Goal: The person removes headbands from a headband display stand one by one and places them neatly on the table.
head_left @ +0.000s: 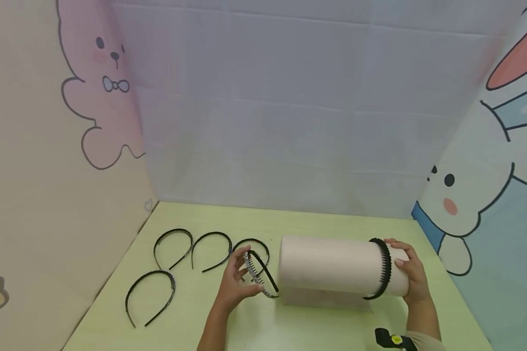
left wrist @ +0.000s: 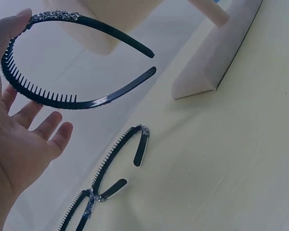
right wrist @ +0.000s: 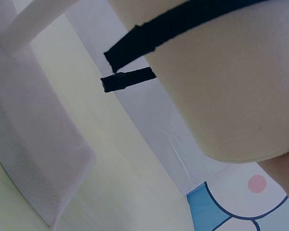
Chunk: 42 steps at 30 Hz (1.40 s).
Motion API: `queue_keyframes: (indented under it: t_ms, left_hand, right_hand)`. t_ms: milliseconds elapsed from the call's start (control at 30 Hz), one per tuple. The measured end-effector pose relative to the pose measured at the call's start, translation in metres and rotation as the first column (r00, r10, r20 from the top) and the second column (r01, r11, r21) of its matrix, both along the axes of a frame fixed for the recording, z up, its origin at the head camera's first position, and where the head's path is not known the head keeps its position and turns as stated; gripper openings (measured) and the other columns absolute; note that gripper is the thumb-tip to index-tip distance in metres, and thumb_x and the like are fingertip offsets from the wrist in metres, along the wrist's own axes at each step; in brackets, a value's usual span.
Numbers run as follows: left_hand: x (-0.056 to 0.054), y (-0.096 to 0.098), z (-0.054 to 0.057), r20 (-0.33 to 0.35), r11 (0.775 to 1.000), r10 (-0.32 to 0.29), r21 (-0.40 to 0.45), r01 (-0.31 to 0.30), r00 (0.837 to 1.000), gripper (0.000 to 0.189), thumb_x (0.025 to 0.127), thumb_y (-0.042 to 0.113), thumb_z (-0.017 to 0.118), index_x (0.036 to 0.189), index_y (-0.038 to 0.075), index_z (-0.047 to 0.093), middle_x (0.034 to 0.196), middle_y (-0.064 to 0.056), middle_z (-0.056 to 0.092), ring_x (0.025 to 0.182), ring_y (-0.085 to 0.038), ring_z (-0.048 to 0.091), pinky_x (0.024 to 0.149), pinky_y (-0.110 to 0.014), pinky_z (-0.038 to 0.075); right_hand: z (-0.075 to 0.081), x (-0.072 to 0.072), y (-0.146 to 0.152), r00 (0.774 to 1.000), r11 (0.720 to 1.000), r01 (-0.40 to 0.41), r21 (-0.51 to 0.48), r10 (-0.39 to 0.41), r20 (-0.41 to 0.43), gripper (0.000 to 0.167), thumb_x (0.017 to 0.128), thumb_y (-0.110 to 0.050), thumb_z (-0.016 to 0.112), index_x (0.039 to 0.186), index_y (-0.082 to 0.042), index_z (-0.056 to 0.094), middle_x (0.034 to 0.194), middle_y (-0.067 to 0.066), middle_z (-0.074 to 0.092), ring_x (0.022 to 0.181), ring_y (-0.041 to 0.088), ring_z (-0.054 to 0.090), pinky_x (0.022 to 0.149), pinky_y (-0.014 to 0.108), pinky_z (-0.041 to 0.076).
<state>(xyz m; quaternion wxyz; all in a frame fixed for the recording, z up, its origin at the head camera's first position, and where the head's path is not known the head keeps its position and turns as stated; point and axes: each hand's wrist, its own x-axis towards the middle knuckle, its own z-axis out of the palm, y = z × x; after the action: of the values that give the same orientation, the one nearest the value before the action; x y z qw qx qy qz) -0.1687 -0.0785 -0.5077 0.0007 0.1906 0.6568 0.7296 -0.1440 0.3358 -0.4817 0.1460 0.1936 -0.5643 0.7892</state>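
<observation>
My left hand pinches a black toothed headband with silver glitter on its band, between thumb and fingers. It is held up just left of a pale padded cylinder, its two free ends pointing toward the cylinder. That cylinder lies sideways on a low stand. Around its right part sits a wide black toothed headband, its ends showing below in the right wrist view. My right hand grips the cylinder's right end, with the thumb on the near side and fingers over the far side.
Several glittery black headbands lie on the pale yellow table at the left, one at the front and others behind, such as this one. One is partly hidden behind my left hand. Cartoon-printed walls enclose the table.
</observation>
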Motion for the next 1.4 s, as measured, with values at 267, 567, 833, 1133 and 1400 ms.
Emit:
queue_keyframes:
  t_ms: [267, 567, 833, 1133, 1400]
  left_hand:
    - [0.010, -0.010, -0.003, -0.025, 0.992, 0.110, -0.059, -0.111, 0.994, 0.085, 0.063, -0.002, 0.082, 0.137, 0.001, 0.039, 0.141, -0.021, 0.034, 0.128, -0.036, 0.028, 0.100, -0.058, 0.024]
    - [0.015, -0.017, -0.012, -0.078, 0.973, 0.202, -0.101, -0.209, 0.976, 0.079, 0.066, 0.002, 0.078, 0.136, -0.003, 0.042, 0.138, -0.022, 0.037, 0.129, -0.036, 0.028, 0.100, -0.060, 0.020]
    - [0.020, -0.025, -0.010, -0.061, 0.949, 0.273, -0.146, -0.279, 0.960, 0.075, 0.068, 0.005, 0.076, 0.135, 0.002, 0.045, 0.130, -0.024, 0.040, 0.118, -0.045, 0.036, 0.092, -0.063, 0.031]
    - [0.011, -0.037, -0.040, 0.003, 0.890, 0.419, -0.199, -0.410, 0.908, 0.075, 0.072, 0.013, 0.079, 0.137, 0.017, 0.043, 0.135, -0.013, 0.042, 0.119, -0.031, 0.038, 0.090, -0.052, 0.032]
    - [0.010, -0.040, -0.048, -0.120, 0.772, 0.564, -0.275, -0.574, 0.817, 0.074, 0.064, 0.023, 0.085, 0.130, 0.015, 0.051, 0.130, -0.008, 0.042, 0.123, -0.027, 0.036, 0.097, -0.055, 0.026]
  right_hand:
    - [0.000, 0.002, 0.000, 0.999, 1.000, -0.026, -0.012, 0.026, -0.023, 0.050, 0.087, 0.012, 0.019, 0.119, -0.005, 0.054, 0.127, 0.006, 0.049, 0.116, 0.017, 0.044, 0.091, 0.026, 0.039]
    - [-0.001, 0.001, 0.001, 1.000, 1.000, 0.001, -0.005, -0.001, -0.017, 0.049, 0.087, 0.012, 0.020, 0.118, -0.005, 0.054, 0.126, 0.006, 0.049, 0.115, 0.017, 0.044, 0.092, 0.026, 0.037]
    - [-0.002, 0.001, 0.002, 0.999, 1.000, -0.018, -0.006, 0.018, -0.032, 0.050, 0.087, 0.013, 0.019, 0.120, -0.003, 0.052, 0.127, 0.006, 0.048, 0.117, 0.017, 0.042, 0.093, 0.026, 0.036]
    - [0.000, -0.001, 0.001, 1.000, 1.000, -0.009, 0.006, 0.009, -0.028, 0.048, 0.087, 0.012, 0.020, 0.119, -0.003, 0.052, 0.128, 0.007, 0.048, 0.117, 0.018, 0.042, 0.093, 0.027, 0.036]
    - [-0.001, 0.001, 0.001, 1.000, 1.000, 0.006, 0.007, -0.005, -0.030, 0.049, 0.087, 0.012, 0.021, 0.119, -0.004, 0.054, 0.126, 0.005, 0.050, 0.117, 0.017, 0.043, 0.092, 0.026, 0.035]
